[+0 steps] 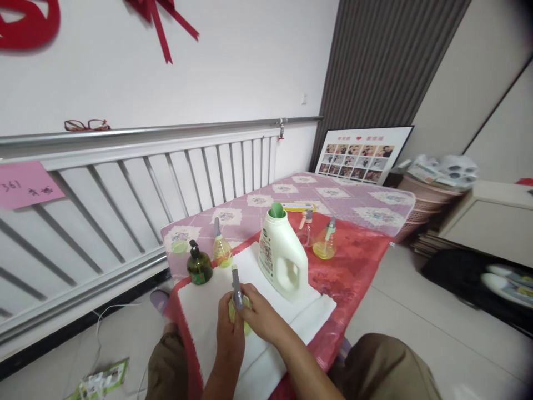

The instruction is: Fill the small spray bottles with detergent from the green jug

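Note:
My left hand wraps around a small bottle of yellow-green liquid standing on a white towel. My right hand grips the bottle's grey pump top from the right side. Both hands are closed on this one bottle, which is mostly hidden by my fingers. A large white detergent jug with a green cap stands just behind my right hand.
A dark green pump bottle and a yellow spray bottle stand at the towel's far left. Two more small bottles sit on the red cloth behind the jug. A white railing runs along the left; baskets stand at the right.

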`<control>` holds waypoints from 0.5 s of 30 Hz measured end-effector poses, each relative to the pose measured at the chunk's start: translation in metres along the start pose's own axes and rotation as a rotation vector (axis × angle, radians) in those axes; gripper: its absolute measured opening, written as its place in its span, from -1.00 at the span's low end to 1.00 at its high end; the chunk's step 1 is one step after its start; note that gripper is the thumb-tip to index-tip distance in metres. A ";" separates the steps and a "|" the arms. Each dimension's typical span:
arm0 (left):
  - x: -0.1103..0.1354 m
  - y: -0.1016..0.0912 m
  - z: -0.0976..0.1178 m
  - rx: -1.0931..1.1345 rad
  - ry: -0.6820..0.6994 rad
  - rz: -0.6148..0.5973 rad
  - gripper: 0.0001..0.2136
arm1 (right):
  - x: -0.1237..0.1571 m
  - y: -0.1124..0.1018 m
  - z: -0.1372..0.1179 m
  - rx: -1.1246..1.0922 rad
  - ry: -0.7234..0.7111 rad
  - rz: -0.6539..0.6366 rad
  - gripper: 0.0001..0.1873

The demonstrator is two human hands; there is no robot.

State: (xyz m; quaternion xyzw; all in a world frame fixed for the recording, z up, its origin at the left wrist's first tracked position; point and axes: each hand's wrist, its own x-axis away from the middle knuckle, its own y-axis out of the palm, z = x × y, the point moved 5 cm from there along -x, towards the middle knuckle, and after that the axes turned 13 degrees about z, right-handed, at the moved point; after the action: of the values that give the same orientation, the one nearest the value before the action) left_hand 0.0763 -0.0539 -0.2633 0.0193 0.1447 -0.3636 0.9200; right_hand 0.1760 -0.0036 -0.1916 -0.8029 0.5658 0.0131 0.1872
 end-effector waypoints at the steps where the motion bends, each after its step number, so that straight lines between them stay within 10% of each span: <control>1: 0.000 0.000 -0.002 -0.006 -0.009 0.002 -0.64 | 0.000 0.000 0.000 0.002 -0.003 -0.001 -0.64; 15: 0.002 -0.002 -0.007 -0.045 0.037 0.060 -0.61 | 0.000 0.014 0.015 0.106 0.142 0.282 -0.89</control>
State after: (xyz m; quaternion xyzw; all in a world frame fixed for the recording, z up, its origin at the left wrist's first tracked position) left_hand 0.0740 -0.0558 -0.2706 0.0095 0.1692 -0.3319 0.9280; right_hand 0.1661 -0.0025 -0.2098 -0.7034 0.6847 -0.0470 0.1852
